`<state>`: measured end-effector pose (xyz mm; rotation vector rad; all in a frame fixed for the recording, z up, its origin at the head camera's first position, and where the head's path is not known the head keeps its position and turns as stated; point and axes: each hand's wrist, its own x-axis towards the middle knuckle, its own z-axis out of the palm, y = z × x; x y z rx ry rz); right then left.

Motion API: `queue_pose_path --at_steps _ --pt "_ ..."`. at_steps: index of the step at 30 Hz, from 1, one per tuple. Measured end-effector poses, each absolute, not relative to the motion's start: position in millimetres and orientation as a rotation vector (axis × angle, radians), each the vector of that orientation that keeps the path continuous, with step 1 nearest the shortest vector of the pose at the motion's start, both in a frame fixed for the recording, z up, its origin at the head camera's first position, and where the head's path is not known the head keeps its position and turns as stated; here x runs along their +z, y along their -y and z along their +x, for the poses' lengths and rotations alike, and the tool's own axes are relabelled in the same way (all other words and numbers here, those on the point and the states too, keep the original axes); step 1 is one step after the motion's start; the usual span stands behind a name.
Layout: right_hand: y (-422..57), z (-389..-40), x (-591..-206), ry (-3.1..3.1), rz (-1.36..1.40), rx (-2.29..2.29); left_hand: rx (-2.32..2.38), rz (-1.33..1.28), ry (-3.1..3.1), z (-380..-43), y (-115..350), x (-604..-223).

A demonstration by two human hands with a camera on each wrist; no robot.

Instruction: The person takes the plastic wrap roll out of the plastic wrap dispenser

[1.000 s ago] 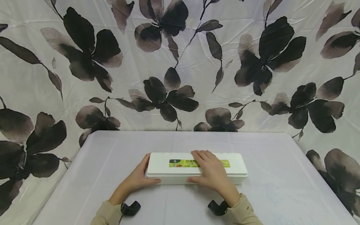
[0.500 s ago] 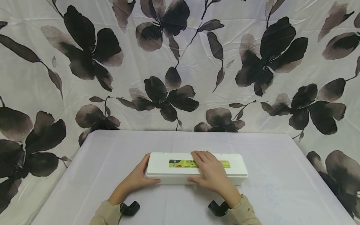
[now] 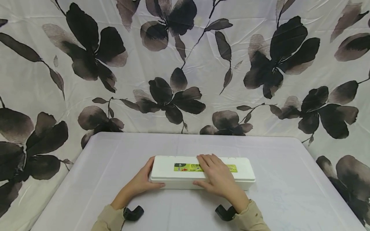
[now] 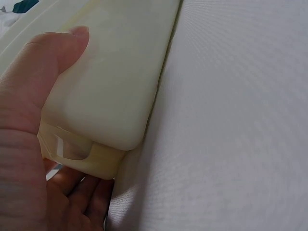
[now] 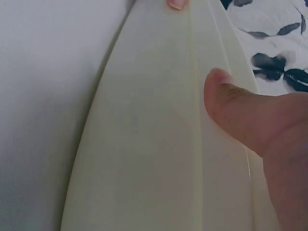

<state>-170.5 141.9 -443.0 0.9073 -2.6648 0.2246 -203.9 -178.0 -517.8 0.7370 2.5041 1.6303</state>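
A long white cling film box (image 3: 179,184) lies lengthwise on the white-covered table, its lid (image 3: 164,168) down. On the lid is a yellow-green printed label (image 3: 185,167), partly hidden by a hand. My left hand (image 3: 140,181) grips the box's left end. In the left wrist view, the left thumb (image 4: 72,48) presses the front wall and the fingers (image 4: 84,195) curl at the end, by a yellowish translucent part (image 4: 103,163). My right hand (image 3: 218,178) rests across the lid with fairly straight fingers. The right thumb (image 5: 224,96) touches the lid's front edge.
The table (image 3: 289,179) is covered in a white cloth. Behind it hangs a white curtain (image 3: 121,80) with dark flowers. A black wrist device (image 3: 134,213) sits at the left wrist, another black device (image 3: 224,213) at the right.
The head view has shifted very slightly. Both hands and the box stay in the same places.
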Motion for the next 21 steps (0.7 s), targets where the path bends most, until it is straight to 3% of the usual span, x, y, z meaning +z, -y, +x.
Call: queue_pose_path --at_steps 21 --pt "-143.2 -172.4 -445.4 2.703 0.887 0.276 1.622 0.759 -2.507 -203.6 177.8 -516.4"
